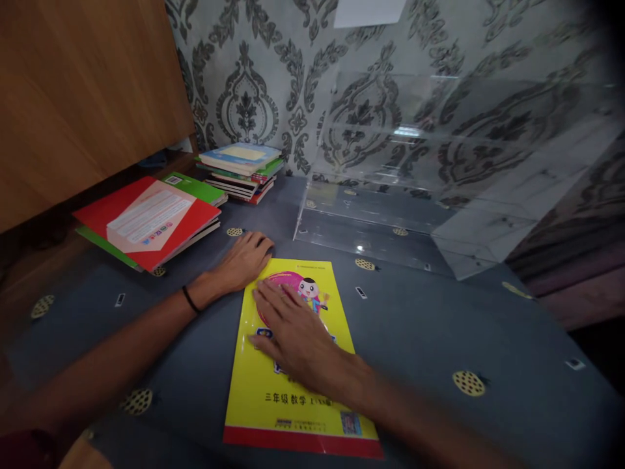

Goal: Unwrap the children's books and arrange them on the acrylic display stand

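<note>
A yellow workbook (278, 417) with a red strip along its bottom lies face up on the dark cloth in front of me. My right hand (297, 332) rests flat across its cover, fingers stretched out over the pink printed circle. At the book's upper left corner is my left hand (248, 257), palm down with the fingers slightly curled and a black band on the wrist. Its fingertips are at the book's edge; whether they touch the cover or only the cloth I cannot tell. Neither hand grips anything.
To the left lies a pile of books topped by a red book (151, 218). Behind it, a taller stack of books (241, 166) stands near the wall. A clear acrylic rack (381, 228) stands at the back right. A wooden cabinet (88, 85) borders the left side.
</note>
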Demonstrator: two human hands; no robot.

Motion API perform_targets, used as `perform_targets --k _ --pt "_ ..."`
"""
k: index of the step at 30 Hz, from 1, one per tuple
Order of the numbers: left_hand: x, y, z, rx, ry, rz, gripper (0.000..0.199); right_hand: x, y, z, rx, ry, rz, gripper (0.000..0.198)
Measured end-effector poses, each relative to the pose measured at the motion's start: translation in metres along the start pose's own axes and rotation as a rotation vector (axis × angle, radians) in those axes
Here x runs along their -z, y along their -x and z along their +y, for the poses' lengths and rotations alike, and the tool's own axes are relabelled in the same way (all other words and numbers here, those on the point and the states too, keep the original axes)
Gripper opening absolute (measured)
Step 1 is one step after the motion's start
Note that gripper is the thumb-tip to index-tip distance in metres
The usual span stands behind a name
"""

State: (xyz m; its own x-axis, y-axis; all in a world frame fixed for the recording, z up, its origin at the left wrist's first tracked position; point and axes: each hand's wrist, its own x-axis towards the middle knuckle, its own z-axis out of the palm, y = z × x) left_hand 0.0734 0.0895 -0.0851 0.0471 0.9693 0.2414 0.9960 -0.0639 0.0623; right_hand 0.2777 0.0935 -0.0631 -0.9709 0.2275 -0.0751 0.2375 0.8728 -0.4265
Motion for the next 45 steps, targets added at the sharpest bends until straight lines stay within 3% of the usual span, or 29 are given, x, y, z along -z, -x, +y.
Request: perform_targets --k 9,13,20,26,32,36,45 --pt "0.000 -0.001 -0.001 -0.040 0.043 0.040 0.022 0.008 0.009 0.055 -0.245 0.147 0.211 0.075" --pt "-0.001 -0.001 -0.002 -0.073 0.054 0.054 0.021 0.005 0.019 0.067 -0.289 0.169 0.305 0.075" --pt "-0.003 -0.001 -0.003 -0.099 0.039 0.069 0.020 0.004 0.053 0.062 -0.294 0.143 0.279 0.066" --pt "-0.004 -0.001 -0.004 -0.130 0.067 0.088 0.023 -0.017 0.104 0.046 -0.215 0.156 0.343 0.055" --pt "-0.004 -0.004 -0.005 -0.124 0.055 0.078 0.026 -0.029 0.141 0.032 -0.099 0.072 0.296 0.075" --pt "0.000 -0.005 -0.005 -0.138 0.058 0.054 0.028 -0.024 0.153 0.032 -0.045 -0.037 0.281 0.089" --pt "0.013 -0.003 0.000 -0.118 -0.030 -0.008 0.031 -0.018 0.155 0.037 -0.091 -0.223 0.216 0.075"
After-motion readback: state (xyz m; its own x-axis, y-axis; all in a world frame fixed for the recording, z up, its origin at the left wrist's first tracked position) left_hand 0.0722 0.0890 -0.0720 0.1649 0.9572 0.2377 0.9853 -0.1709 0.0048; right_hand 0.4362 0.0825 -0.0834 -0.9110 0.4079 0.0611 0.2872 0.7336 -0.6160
